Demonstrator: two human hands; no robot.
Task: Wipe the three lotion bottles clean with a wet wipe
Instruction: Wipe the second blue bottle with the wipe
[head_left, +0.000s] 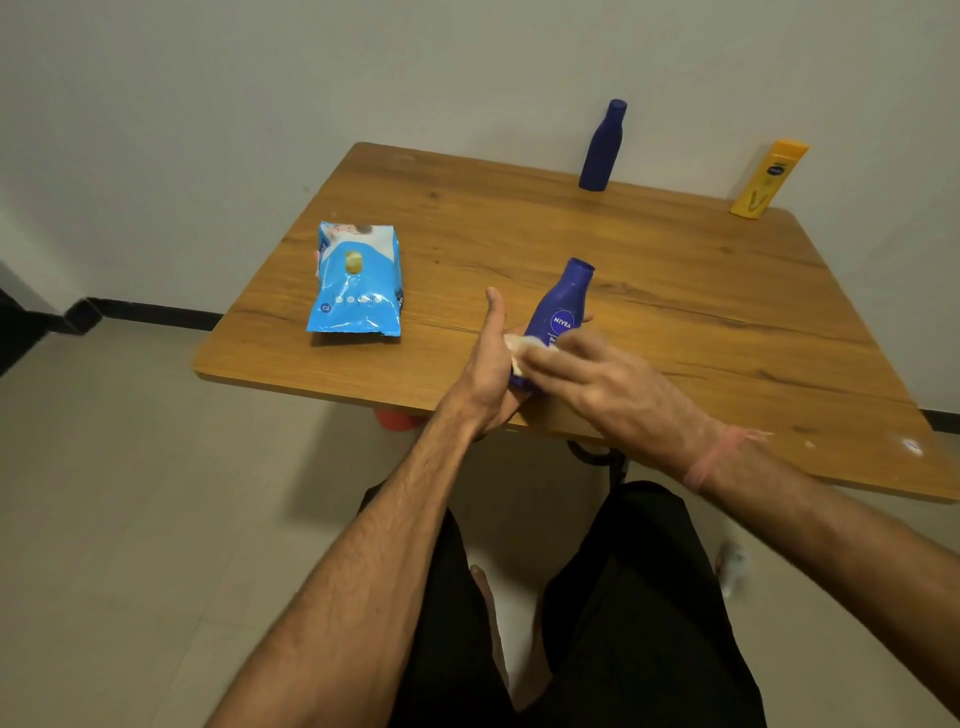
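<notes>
Nivea bottle cradled tilted in left hand over near table edge; right hand fingers pressing wet wipe against bottle body

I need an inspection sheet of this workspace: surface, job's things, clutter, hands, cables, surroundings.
Surface: wooden table, white marks near its right corner.
Job's things: blue Nivea bottle held tilted over the table; tall dark blue bottle and yellow bottle upright at the far edge; wet wipe on the Nivea bottle; blue wipe pack lying at the left.
Clutter: nothing seen.
Hands: left hand holds the Nivea bottle from beneath; right hand presses the wipe on it.
Cables: nothing seen.
Surroundings: plain wall, tiled floor, dark baseboard.
</notes>
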